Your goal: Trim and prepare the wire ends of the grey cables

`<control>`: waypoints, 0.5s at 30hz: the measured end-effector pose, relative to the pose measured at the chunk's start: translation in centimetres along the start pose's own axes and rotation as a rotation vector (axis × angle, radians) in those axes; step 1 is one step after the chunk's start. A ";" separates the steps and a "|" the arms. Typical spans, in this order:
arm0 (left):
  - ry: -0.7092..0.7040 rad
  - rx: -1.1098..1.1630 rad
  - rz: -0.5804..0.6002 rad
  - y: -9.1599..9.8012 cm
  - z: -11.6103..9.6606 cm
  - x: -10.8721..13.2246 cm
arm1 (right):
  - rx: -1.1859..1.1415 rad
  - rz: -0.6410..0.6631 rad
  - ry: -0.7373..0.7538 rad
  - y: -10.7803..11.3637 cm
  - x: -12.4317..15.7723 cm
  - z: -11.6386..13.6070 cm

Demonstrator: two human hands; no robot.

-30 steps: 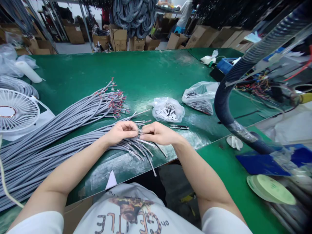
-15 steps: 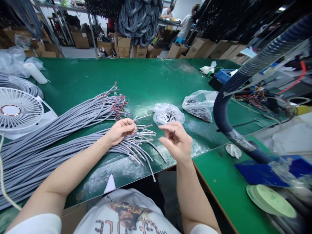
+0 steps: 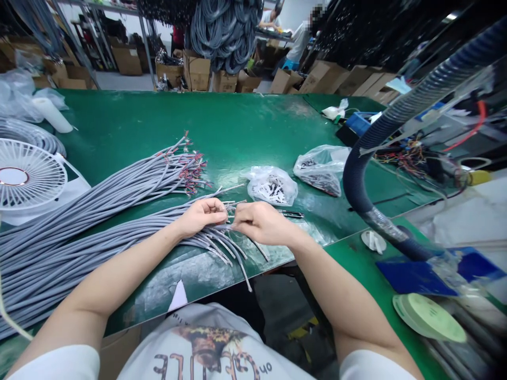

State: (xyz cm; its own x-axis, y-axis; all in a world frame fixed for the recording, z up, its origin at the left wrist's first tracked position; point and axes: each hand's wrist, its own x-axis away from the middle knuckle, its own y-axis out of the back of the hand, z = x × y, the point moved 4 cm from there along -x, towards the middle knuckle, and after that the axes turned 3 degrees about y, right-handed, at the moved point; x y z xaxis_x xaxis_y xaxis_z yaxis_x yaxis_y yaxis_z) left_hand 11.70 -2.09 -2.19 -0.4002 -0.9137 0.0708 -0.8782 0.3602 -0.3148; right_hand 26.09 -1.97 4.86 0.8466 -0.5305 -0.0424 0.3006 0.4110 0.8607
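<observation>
My left hand (image 3: 206, 215) is closed in a pinch on a grey cable at the tip of the nearer cable bundle (image 3: 130, 237). Right beside it, my right hand (image 3: 259, 221) is closed, thumb and fingertips pressed together by the cable's end; what they grip is hidden. Stripped, whitish cable ends (image 3: 224, 253) fan out below both hands. Behind my right hand, a slim dark metal tool (image 3: 292, 214) lies on the table, partly covered. Another grey bundle with red and dark wire tips (image 3: 194, 171) lies farther back.
Beyond my hands stand a clear bag of small white and dark pieces (image 3: 273, 187) and a second plastic bag (image 3: 320, 169). A white fan (image 3: 27, 177) is at left. At right, a thick dark hose (image 3: 356, 174) curves down to a blue tray (image 3: 415, 274). The green table's front edge (image 3: 214, 294) is near me.
My right hand has moved left to meet my left hand, its fingers closing from a part-open curl. The dark tool behind it has come into view. The view has shifted slightly.
</observation>
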 end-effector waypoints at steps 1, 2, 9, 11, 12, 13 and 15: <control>0.005 0.004 0.013 0.0 0.0 0.0 | -0.147 0.009 -0.019 -0.1 -0.2 -0.8; 0.006 0.018 0.023 0.1 -0.1 0.1 | -0.282 0.000 -0.050 -0.2 -0.3 -1.6; -0.010 0.203 -0.057 0.9 -0.4 -0.2 | -0.543 -0.363 -0.227 -3.0 0.3 -5.1; -0.008 0.220 -0.084 1.0 -0.5 -0.3 | -0.496 -0.523 -0.221 -2.8 1.4 -4.9; -0.005 0.225 -0.092 1.0 -0.5 -0.3 | -0.460 -0.609 -0.210 -2.4 2.2 -4.5; 0.000 0.228 -0.095 1.0 -0.4 -0.4 | -0.406 -0.678 -0.187 -1.7 2.9 -3.9; 0.014 0.225 -0.098 0.9 -0.3 -0.4 | -0.226 -0.717 -0.091 -0.3 3.8 -2.1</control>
State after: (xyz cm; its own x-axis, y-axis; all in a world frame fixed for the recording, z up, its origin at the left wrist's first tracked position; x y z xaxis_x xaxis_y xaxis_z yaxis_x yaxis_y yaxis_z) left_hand 10.96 -1.35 -2.21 -0.3210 -0.9390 0.1236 -0.8330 0.2178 -0.5086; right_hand 30.19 -2.56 3.36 0.3734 -0.7799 -0.5024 0.8549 0.0791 0.5127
